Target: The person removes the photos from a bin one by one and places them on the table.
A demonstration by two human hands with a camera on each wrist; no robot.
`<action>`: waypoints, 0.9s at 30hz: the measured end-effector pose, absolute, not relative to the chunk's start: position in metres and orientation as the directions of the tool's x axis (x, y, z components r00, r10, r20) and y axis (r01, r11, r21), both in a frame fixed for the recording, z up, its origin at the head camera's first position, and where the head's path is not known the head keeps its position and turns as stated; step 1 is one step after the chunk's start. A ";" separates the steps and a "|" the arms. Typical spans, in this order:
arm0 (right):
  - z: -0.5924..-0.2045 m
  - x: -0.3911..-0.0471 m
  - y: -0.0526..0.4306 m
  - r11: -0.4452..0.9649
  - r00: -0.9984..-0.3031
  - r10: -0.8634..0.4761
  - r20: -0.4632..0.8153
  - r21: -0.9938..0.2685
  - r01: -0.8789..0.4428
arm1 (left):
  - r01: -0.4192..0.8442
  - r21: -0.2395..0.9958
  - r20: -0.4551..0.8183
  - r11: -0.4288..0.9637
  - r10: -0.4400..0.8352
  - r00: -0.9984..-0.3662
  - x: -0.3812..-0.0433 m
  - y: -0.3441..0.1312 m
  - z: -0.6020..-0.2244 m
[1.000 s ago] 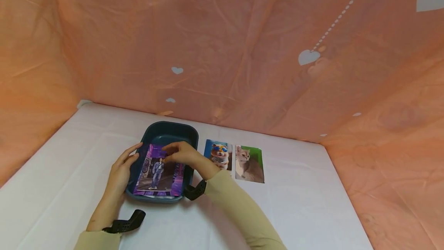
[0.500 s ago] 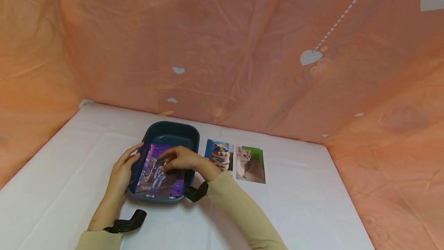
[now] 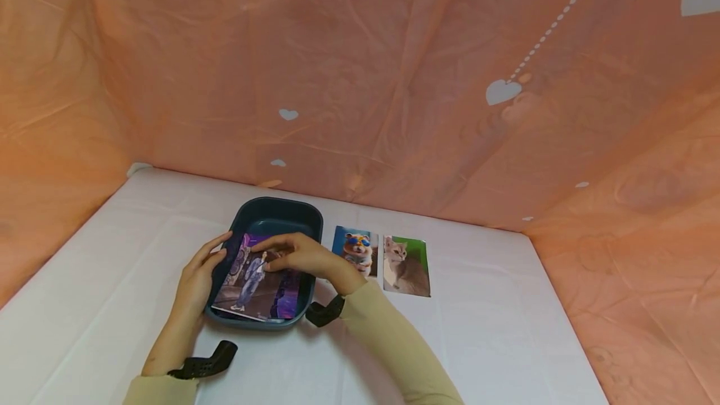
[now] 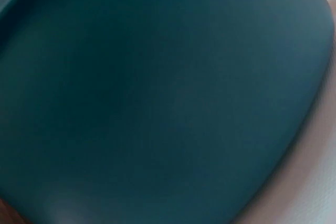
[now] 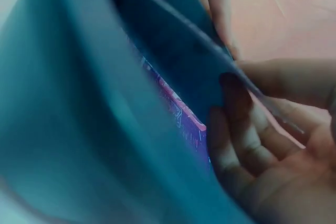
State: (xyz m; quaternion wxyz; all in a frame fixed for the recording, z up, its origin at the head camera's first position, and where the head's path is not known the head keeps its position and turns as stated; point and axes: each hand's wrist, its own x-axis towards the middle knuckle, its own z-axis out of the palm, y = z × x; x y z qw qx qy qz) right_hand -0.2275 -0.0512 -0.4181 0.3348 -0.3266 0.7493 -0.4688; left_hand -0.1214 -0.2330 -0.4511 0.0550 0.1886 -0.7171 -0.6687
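A dark teal plastic tub (image 3: 281, 201) stands on the white-covered table. My left hand (image 3: 194, 280) holds its left side, fingertips over the rim; the left wrist view is filled by the tub's outer wall (image 4: 173, 98). Inside the tub, my right hand (image 3: 308, 259) pinches a photo card (image 3: 244, 295) of a standing figure in blue clothes. The card slants over a purple picture card (image 3: 288, 302) lying in the tub. In the right wrist view the pinched card shows edge-on (image 5: 184, 22), raised above the purple one, between thumb and fingers.
Right of the tub lie two photo cards side by side: a hamster in sunglasses (image 3: 359, 254) and a cat on green (image 3: 409, 274). My right forearm crosses just in front of the hamster card. Orange cloth with white hearts (image 3: 394, 111) surrounds the table.
The figure card has shifted slightly left and tilted in my right hand, uncovering more of the purple card at right. My left hand stays on the tub.
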 end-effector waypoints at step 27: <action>-0.424 -0.224 -0.043 -0.011 -0.740 -0.672 -0.029 -0.999 0.049 | -0.158 0.986 -0.166 -0.050 -0.338 -0.926 -0.120 -0.233 -0.452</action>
